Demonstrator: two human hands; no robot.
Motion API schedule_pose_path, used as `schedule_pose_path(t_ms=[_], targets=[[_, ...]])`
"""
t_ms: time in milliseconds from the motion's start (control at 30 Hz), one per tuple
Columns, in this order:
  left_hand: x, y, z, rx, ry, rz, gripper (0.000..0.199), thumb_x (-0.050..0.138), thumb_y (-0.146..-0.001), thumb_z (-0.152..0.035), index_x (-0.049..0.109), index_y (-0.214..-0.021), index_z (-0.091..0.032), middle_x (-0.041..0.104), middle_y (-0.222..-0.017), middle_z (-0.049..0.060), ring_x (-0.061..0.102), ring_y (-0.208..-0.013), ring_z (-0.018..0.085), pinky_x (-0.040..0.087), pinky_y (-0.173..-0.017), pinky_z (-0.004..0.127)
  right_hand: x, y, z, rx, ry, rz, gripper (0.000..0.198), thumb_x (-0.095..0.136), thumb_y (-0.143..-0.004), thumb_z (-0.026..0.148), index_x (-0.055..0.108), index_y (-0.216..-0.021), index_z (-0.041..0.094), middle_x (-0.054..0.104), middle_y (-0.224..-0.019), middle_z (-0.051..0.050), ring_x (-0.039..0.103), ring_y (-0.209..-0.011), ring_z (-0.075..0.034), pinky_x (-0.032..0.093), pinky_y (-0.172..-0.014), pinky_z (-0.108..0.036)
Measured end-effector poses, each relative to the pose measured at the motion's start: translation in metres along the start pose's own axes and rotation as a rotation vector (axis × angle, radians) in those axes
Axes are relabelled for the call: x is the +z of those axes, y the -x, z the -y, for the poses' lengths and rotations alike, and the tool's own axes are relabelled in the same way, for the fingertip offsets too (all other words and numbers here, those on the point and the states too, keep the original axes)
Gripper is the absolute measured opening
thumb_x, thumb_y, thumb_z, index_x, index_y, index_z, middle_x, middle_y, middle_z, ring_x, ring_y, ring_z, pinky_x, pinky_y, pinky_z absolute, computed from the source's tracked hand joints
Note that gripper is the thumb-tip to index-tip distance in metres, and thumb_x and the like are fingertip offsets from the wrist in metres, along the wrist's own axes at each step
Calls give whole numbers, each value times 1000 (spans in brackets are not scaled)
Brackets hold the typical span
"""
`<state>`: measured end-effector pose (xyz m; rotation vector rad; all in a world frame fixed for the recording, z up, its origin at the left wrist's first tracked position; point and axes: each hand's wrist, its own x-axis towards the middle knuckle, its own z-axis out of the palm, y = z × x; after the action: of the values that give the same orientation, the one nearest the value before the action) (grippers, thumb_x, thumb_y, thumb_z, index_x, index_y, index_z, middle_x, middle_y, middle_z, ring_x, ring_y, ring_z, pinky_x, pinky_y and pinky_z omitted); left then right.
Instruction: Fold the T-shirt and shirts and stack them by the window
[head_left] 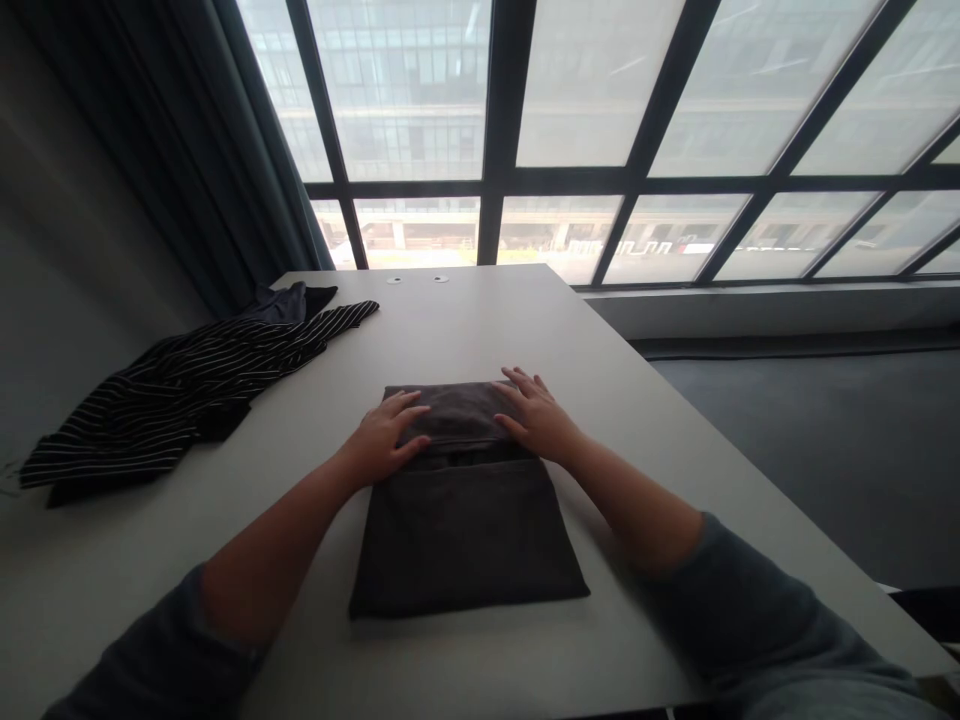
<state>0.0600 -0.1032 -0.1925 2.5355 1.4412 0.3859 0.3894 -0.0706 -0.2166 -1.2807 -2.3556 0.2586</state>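
Observation:
A dark grey folded garment (469, 535) lies flat on the white table (480, 330) in front of me. Its far part is turned over toward me, leaving a narrow gap across the middle between two layers. My left hand (386, 437) rests on the far left part of the cloth with its fingers spread. On the far right side lies my right hand (538, 415), fingers also apart, touching the cloth's edge. Neither hand grasps anything. Which kind of garment it is cannot be made out.
A black garment with white stripes (195, 390) lies loosely along the table's left side, with a dark bluish cloth (277, 303) behind it. Two small round fittings sit at the table's far end. A dark curtain (172, 130) hangs at left, and windows line the back.

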Motion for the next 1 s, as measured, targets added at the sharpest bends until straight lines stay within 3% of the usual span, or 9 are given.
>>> schedule_pose_path(t_ms=[67,133,233,333,467,600,667,800,1000], targets=[[-19,41,-21,151,96,41,43,66,-98,-48,66,-136,-29,58,-151,10,54,-141,30,45,-118,47,-26,38,17,-161,-103,8,44,62,-101,41,66,-142,25,58,-149,-15,54,-140,-32,40,-122,-56],[-31,85,-41,232,115,105,35,79,-89,-43,72,-121,-30,66,-136,8,62,-126,28,52,-108,42,-43,82,35,-326,-205,181,36,73,-95,38,73,-129,26,68,-132,-13,64,-124,-28,52,-110,-45],[-32,138,-57,271,33,157,39,87,-80,-31,72,-116,-33,71,-124,5,67,-112,26,56,-98,39,-47,141,53,-331,-174,270,34,81,-87,29,76,-121,30,71,-120,-10,67,-113,-28,57,-102,-43],[-21,164,-57,286,-100,89,40,74,-83,-12,70,-118,-30,73,-119,4,71,-104,24,58,-93,38,-31,175,60,-272,-100,215,46,71,-87,10,73,-128,29,71,-122,-10,68,-114,-28,59,-101,-43],[0,170,-60,300,-236,-66,50,53,-83,2,69,-121,-25,75,-116,6,72,-102,23,59,-92,39,-5,188,63,-201,-77,102,65,53,-88,-3,66,-141,32,68,-134,-9,69,-118,-25,60,-102,-41],[18,165,-72,178,-302,-169,44,56,-83,-3,67,-122,-21,74,-119,11,72,-103,29,61,-89,45,15,186,67,-68,-80,-3,72,47,-81,-8,65,-138,30,67,-137,-9,68,-122,-24,59,-104,-41],[20,162,-73,152,-306,-187,41,58,-87,-6,66,-124,-21,74,-117,12,72,-100,29,63,-87,45,20,185,68,-7,-87,-37,75,45,-75,-10,65,-137,27,65,-138,-9,68,-122,-24,58,-106,-42],[16,164,-59,292,-219,-131,41,55,-92,-3,65,-126,-24,74,-119,8,74,-100,23,64,-85,36,20,185,72,52,-107,-60,73,45,-76,-11,64,-136,27,61,-143,-11,69,-119,-22,58,-104,-38],[14,169,-55,317,-135,-233,35,50,-94,-3,68,-116,-24,76,-113,7,75,-96,19,64,-85,32,15,186,79,-23,-104,-139,52,47,-79,-6,67,-116,23,72,-112,-9,72,-100,-22,62,-89,-37]])
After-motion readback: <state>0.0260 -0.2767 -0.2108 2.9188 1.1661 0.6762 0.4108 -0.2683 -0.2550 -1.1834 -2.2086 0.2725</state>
